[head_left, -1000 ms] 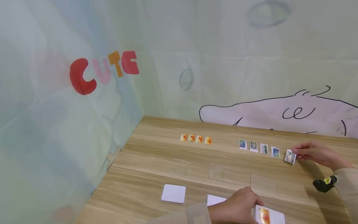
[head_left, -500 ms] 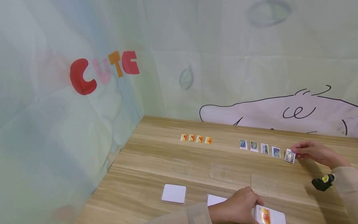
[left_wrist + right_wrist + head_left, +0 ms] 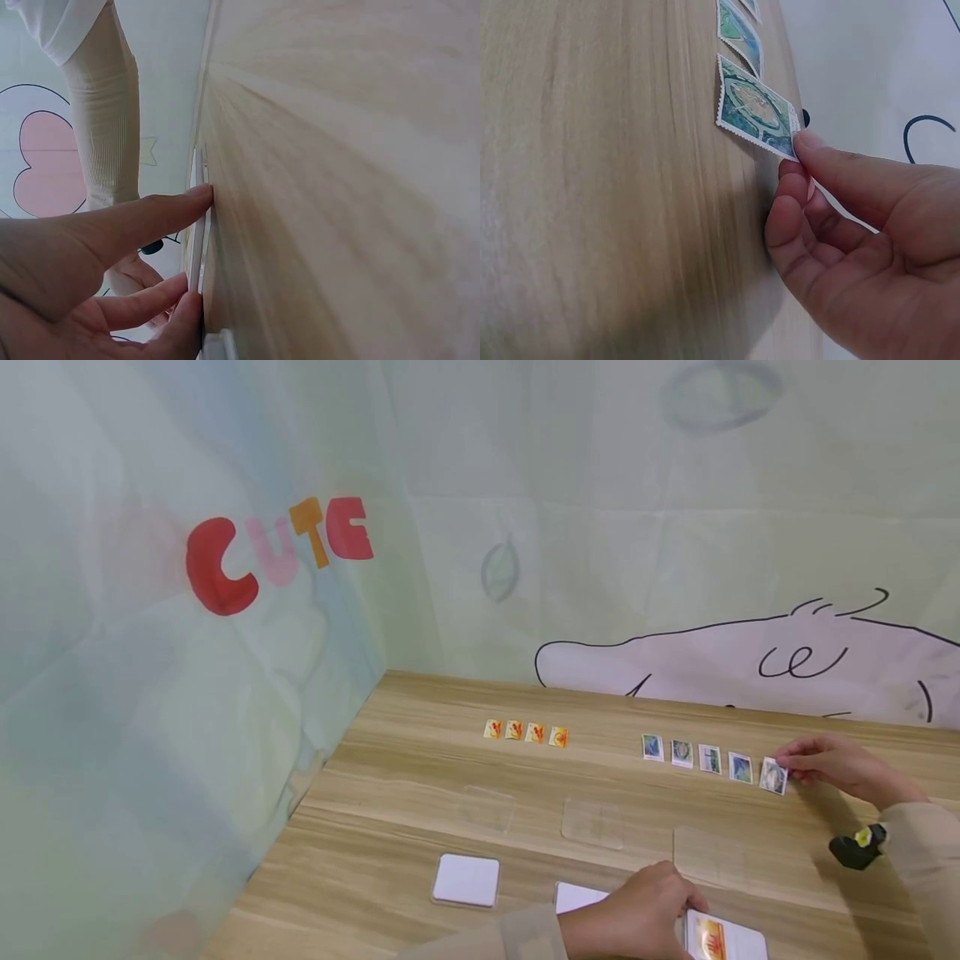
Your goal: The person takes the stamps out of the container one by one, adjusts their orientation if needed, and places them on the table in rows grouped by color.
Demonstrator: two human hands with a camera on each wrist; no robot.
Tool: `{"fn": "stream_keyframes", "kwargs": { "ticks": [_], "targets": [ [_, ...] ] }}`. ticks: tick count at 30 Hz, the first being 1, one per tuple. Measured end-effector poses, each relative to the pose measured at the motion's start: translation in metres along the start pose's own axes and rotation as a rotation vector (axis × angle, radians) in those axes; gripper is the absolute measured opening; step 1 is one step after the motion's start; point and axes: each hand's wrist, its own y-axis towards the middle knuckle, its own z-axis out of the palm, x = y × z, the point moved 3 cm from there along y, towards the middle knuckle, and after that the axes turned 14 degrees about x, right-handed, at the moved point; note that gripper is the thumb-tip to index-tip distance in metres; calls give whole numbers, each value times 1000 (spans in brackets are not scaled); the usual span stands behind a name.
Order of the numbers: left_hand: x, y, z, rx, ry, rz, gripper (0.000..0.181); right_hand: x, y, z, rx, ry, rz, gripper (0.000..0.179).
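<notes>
A green postage stamp [image 3: 773,777] with perforated edges and an oval picture is pinched at one corner between thumb and fingers of my right hand [image 3: 851,771]. In the right wrist view the stamp [image 3: 754,109] tilts at the end of a row, close to a blue-green stamp [image 3: 739,36]. My left hand [image 3: 637,912] grips a flat white-backed clear case [image 3: 744,941] near the table's front, thumb on one edge and fingers on another, as the left wrist view shows. An orange stamp [image 3: 709,938] lies on that case.
Several landscape stamps [image 3: 709,759] line up left of the held one. Several orange stamps [image 3: 535,732] form a row farther left. Clear covers [image 3: 592,822] lie mid-table. White-backed cases [image 3: 466,879] lie in front, one partly behind the left forearm. A wall backs the table.
My right hand has shifted slightly left with the stamp, bringing it closer to the row and lining it up straighter. The left hand stays on the case.
</notes>
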Motion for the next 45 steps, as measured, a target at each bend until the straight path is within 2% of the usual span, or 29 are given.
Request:
{"fn": "stream_keyframes", "kwargs": {
  "ticks": [9,16,20,29,45],
  "targets": [
    [2,0,-1,30,-44,-9,48,2,4,2,-43,-60,-15,26],
    [3,2,-2,42,-87,3,48,2,3,3,-86,-115,5,25],
    [3,2,-2,48,-84,-15,50,2,2,5,-119,-147,-9,26],
    [4,2,-2,75,-117,-32,50,4,1,12,-203,-286,-36,21],
    [3,0,0,33,-64,14,49,-3,5,17,-327,-394,-63,20]
  ]
}}
